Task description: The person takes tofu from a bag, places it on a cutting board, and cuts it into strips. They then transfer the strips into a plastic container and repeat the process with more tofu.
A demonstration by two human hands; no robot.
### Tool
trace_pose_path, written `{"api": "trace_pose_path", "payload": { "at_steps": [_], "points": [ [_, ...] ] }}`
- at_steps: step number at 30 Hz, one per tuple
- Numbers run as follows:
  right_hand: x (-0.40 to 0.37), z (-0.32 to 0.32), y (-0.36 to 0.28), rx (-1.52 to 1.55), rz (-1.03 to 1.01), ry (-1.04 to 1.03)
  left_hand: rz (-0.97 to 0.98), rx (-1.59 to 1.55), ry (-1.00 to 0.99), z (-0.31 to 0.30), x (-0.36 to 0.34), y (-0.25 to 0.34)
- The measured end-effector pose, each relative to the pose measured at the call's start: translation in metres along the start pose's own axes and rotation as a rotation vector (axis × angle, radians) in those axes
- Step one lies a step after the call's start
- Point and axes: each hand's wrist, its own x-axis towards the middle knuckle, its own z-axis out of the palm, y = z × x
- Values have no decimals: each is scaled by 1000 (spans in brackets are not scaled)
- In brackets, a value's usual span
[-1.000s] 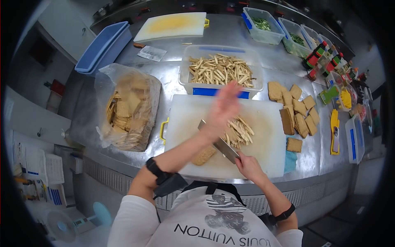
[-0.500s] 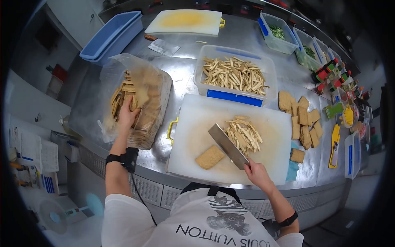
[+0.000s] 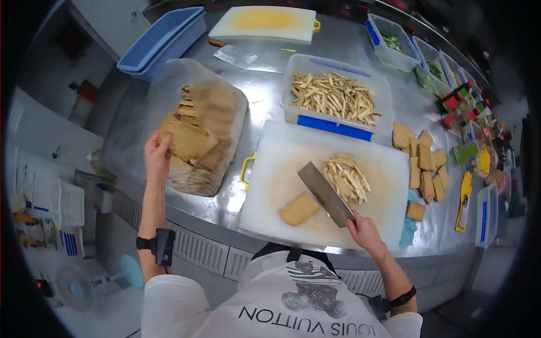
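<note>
And the left hand (image 3: 158, 156) is pinching one brown slab (image 3: 190, 142) by its edge at one plastic bag (image 3: 177, 76); the right hand (image 3: 366, 232) is wrapping its fingers round one cleaver (image 3: 323, 191), slanting over the nearer cutting board (image 3: 273, 160) of two, between one loose slab (image 3: 298, 209) and one heap of strips (image 3: 347, 179)!

blue tubs (image 3: 177, 45) near a yellow-stained white board (image 3: 270, 22), bottles (image 3: 453, 99) far right
</note>
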Motion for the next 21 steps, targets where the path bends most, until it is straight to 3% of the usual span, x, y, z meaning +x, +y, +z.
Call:
{"api": "trace_pose_path", "payload": {
  "at_steps": [3, 7, 9, 12, 15, 18, 21],
  "points": [
    [0, -2, 0, -26, 6, -30, -368, 95, -432, 44, -17, -10],
    [-2, -2, -3, -15, 14, -30, -624, 391, -1002, 143, -55, -56],
    [-2, -2, -4, -20, 17, -22, -626, 428, -1098, 175, -74, -86],
    [-3, 0, -3, -20, 14, -10, -403, 359, -985, 186, -99, -130],
    [-4, 3, 1, -11, 2, 1, -451, 468, -862, 172, -106, -147],
    [-3, 4, 2, -16, -40, 41, -717, 406, -878, 165, -102, -130],
    [-3, 2, 0, -31, -38, 33, -833, 65, -853, 165, -95, -108]
  ]
}}
